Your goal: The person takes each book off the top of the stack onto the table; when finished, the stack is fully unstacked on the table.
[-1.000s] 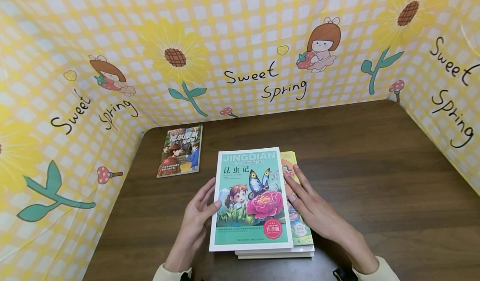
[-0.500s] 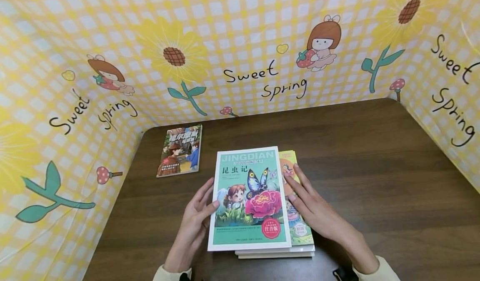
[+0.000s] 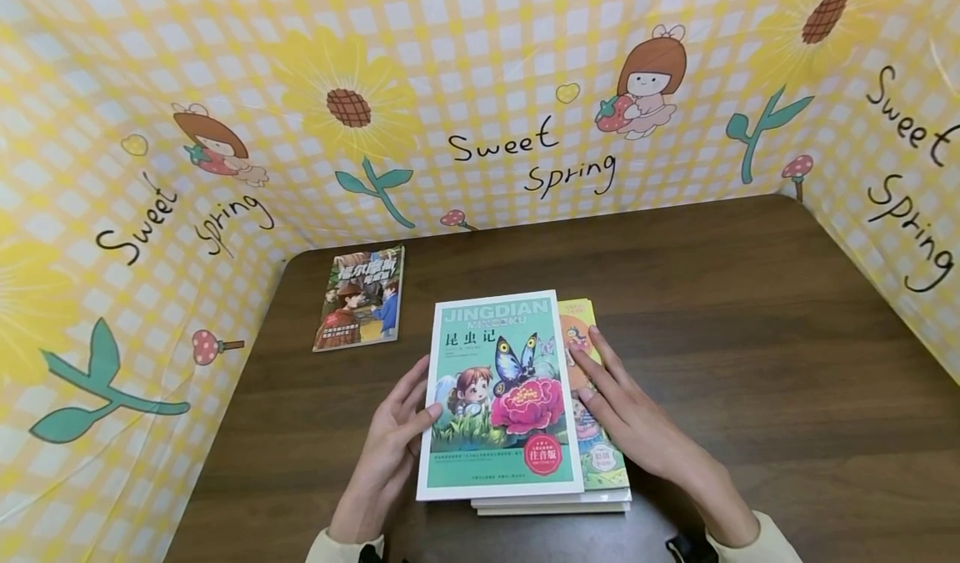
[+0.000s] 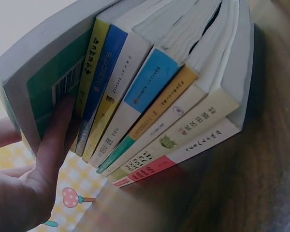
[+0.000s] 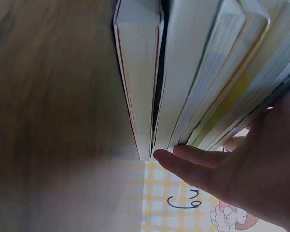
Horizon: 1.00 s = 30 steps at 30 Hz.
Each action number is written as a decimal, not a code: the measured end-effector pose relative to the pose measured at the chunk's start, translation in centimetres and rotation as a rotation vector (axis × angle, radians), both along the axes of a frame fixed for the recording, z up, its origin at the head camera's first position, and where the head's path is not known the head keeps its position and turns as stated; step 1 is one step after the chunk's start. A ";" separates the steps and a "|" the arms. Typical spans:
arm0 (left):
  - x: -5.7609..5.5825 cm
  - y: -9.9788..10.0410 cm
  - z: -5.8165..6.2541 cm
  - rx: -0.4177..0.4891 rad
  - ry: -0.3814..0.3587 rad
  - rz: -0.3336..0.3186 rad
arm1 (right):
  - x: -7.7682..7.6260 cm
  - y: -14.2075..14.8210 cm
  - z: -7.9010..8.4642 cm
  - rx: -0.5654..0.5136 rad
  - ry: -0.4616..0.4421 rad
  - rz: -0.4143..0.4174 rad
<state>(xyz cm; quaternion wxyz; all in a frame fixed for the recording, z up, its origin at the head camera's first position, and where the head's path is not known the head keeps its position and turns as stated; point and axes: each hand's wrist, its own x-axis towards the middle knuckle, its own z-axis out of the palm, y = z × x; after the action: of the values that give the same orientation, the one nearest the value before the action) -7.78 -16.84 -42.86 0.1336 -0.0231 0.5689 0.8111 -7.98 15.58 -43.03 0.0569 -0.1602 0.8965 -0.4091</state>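
Note:
A green-covered children's book (image 3: 495,396) with a butterfly and a pink flower lies on top of a book stack, shifted to the left. My left hand (image 3: 393,434) grips its left edge, thumb on the cover and fingers underneath. In the left wrist view those fingers lie against the back cover near a barcode, and several spines (image 4: 154,111) fan out below. Under the green book, a yellow picture book (image 3: 600,454) shows along the right. My right hand (image 3: 637,429) rests with extended fingers against the stack's right side; in the right wrist view, fingertips touch the page edges (image 5: 183,87).
A smaller comic-style book (image 3: 360,300) lies apart at the back left of the dark wooden table (image 3: 750,321). A yellow checked cloth (image 3: 480,62) printed with sunflowers and lettering walls in the back and both sides.
The green book has slid very slightly left relative to the stack, in the left hand's grip. The right hand stays on the stack's side. The head view has tilted a little.

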 end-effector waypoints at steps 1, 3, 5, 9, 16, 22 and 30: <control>0.0 0.0 0.0 0.004 0.004 0.000 | 0.0 0.0 0.0 -0.002 0.002 0.001; 0.0 0.0 0.0 0.013 0.007 0.004 | 0.0 0.0 -0.1 -0.006 0.011 0.004; 0.0 -0.1 -0.1 0.025 0.009 0.007 | 0.0 0.0 -0.1 -0.009 0.011 0.007; 0.0 -0.2 -0.2 0.048 0.007 0.015 | -0.1 0.1 -0.2 -0.015 0.001 0.010; -0.2 -0.3 -0.3 0.050 0.009 0.040 | -0.1 0.2 -0.3 -0.020 0.017 0.016; -0.3 -0.3 -0.3 0.041 -0.001 0.055 | -0.1 0.2 -0.2 -0.025 0.018 0.017; -0.4 -0.2 -0.3 0.030 -0.009 0.063 | -0.1 0.2 -0.2 -0.042 0.025 0.015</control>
<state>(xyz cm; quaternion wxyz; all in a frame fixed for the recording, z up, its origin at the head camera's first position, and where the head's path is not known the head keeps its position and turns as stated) -8.19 -17.09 -43.13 0.1110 -0.0424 0.5553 0.8231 -8.04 15.78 -43.26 0.0454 -0.1732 0.8872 -0.4252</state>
